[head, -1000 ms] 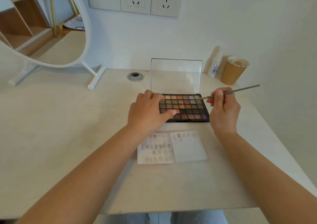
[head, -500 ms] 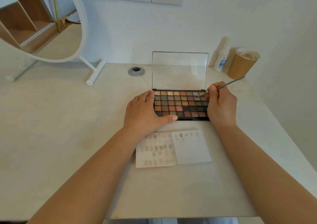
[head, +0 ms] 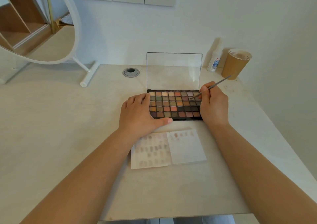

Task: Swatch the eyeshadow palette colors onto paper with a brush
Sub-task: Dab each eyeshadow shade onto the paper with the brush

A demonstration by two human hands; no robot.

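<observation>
On palette (head: 173, 106): L hand (head: 139, 113) flat, fingers relaxed; R hand (head: 213, 106) fingers pinching brush (head: 211, 87), tip on 2nd-row pan.

small white bottle (head: 214, 61) with a red mark on its label, perhaps a character, too blurred to read

Palette (head: 173, 106) sits mid-desk (head: 51, 120), lid (head: 174, 71) upright behind it. Two paper sheets (head: 169, 149) lie side by side just in front. Cable grommet (head: 131, 72) behind-left of palette. Mirror (head: 39, 22) at far left rear. Bottle (head: 214, 61) and cup (head: 235, 64) side by side at right rear, against wall.
</observation>
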